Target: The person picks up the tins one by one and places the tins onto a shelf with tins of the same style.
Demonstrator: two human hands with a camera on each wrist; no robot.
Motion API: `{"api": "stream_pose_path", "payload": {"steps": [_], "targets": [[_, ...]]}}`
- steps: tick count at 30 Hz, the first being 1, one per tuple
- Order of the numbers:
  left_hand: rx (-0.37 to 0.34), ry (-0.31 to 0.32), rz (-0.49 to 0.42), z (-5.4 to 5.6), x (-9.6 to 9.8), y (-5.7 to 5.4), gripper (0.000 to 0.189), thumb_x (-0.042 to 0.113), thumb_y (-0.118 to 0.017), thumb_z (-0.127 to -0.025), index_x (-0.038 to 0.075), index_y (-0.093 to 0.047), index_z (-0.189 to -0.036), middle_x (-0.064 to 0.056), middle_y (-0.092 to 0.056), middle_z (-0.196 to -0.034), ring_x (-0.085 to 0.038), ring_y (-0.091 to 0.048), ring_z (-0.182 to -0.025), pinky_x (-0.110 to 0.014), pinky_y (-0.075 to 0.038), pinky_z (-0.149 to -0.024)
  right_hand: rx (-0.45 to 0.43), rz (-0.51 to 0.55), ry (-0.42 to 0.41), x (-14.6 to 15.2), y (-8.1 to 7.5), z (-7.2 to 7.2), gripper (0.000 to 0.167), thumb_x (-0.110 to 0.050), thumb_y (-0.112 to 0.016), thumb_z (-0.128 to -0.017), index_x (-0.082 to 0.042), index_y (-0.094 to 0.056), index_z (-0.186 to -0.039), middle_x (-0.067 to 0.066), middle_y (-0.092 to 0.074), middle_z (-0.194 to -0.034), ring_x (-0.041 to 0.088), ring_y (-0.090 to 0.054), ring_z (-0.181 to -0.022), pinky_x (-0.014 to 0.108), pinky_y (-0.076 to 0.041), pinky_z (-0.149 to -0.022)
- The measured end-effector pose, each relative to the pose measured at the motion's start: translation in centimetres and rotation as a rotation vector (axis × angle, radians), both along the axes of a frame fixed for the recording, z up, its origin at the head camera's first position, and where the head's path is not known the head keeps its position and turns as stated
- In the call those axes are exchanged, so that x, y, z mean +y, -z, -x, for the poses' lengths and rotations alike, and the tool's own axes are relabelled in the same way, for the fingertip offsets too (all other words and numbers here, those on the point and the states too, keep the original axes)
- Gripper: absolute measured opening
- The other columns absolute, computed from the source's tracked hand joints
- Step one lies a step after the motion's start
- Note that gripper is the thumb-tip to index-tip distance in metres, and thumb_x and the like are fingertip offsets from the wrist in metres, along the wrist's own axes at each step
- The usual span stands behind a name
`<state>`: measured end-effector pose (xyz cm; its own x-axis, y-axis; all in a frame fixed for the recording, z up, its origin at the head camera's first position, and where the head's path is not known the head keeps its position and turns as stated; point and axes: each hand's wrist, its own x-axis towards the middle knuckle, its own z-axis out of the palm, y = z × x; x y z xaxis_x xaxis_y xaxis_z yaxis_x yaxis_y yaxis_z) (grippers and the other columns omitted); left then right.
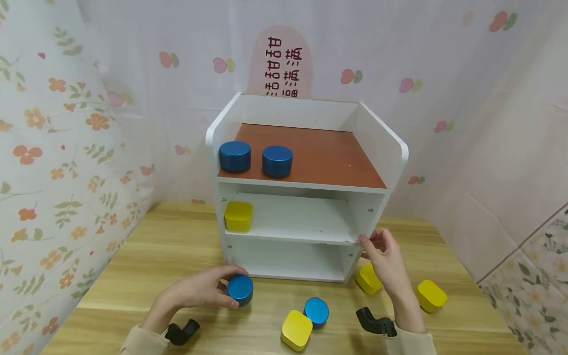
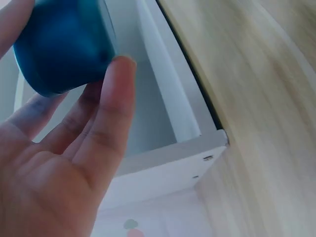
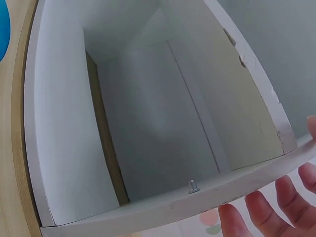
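Observation:
My left hand [image 1: 206, 291] holds a round blue tin [image 1: 240, 290] between thumb and fingers, just in front of the shelf's lower left corner. In the left wrist view the blue tin [image 2: 66, 47] is tilted, gripped between the fingertips before the open bottom compartment. My right hand [image 1: 388, 261] grips the right side panel of the white shelf unit [image 1: 288, 240], thumb at the front edge and fingers along the outer side. The right wrist view shows those fingers [image 3: 259, 210] against the panel's outer face, beside the bottom compartment.
Two blue tins [image 1: 277, 161] stand on the brown top shelf. A yellow box [image 1: 238, 216] sits at the left of the middle shelf. On the table [image 1: 177, 246] lie another blue tin [image 1: 316, 311] touching a yellow box [image 1: 296, 330], plus yellow boxes [image 1: 369, 279] at the right.

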<state>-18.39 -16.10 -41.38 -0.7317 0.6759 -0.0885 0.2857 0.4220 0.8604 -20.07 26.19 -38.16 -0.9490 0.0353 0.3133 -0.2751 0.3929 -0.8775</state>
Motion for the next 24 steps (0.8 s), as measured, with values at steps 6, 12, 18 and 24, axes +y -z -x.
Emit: {"api": "stream_pose_path", "payload": {"steps": [6, 12, 18, 24], "targets": [[0.026, -0.008, -0.018, -0.5, 0.4, -0.6, 0.056, 0.028, -0.077, -0.086, 0.010, -0.053, -0.134, 0.000, -0.057, -0.124, -0.023, -0.054, -0.109, -0.037, -0.052, -0.086, -0.009, -0.008, 0.000, 0.0, -0.1, -0.1, 0.035, -0.028, -0.058, -0.100, 0.002, -0.048, -0.115, 0.015, -0.052, -0.110, 0.025, -0.055, -0.099, 0.033, -0.056, -0.077], [0.054, -0.035, -0.030, -1.0, 1.1, -0.9, 0.057, 0.030, -0.076, -0.087, 0.013, -0.053, -0.136, 0.000, -0.056, -0.126, -0.025, -0.053, -0.112, -0.034, -0.052, -0.086, -0.003, -0.020, 0.002, 0.3, -0.1, 0.0, 0.035, -0.028, -0.058, -0.100, 0.002, -0.047, -0.116, 0.014, -0.052, -0.109, 0.024, -0.054, -0.098, 0.033, -0.056, -0.077], [0.087, -0.045, -0.040, -1.4, 1.4, -1.6, 0.056, 0.030, -0.076, -0.087, 0.014, -0.053, -0.135, 0.000, -0.057, -0.124, -0.024, -0.054, -0.109, -0.033, -0.052, -0.084, -0.002, -0.007, 0.004, 0.3, -0.1, -0.3, 0.035, -0.028, -0.058, -0.100, 0.002, -0.048, -0.116, 0.014, -0.052, -0.110, 0.023, -0.054, -0.097, 0.035, -0.056, -0.077], [0.129, -0.041, -0.046, -1.8, 1.2, -2.6, 0.058, 0.030, -0.077, -0.086, 0.012, -0.053, -0.136, 0.002, -0.057, -0.126, -0.021, -0.054, -0.110, -0.031, -0.051, -0.085, -0.003, 0.000, -0.003, 0.1, -0.1, -0.1, 0.035, -0.027, -0.058, -0.100, 0.002, -0.048, -0.115, 0.014, -0.051, -0.109, 0.024, -0.054, -0.098, 0.035, -0.056, -0.078]]}}
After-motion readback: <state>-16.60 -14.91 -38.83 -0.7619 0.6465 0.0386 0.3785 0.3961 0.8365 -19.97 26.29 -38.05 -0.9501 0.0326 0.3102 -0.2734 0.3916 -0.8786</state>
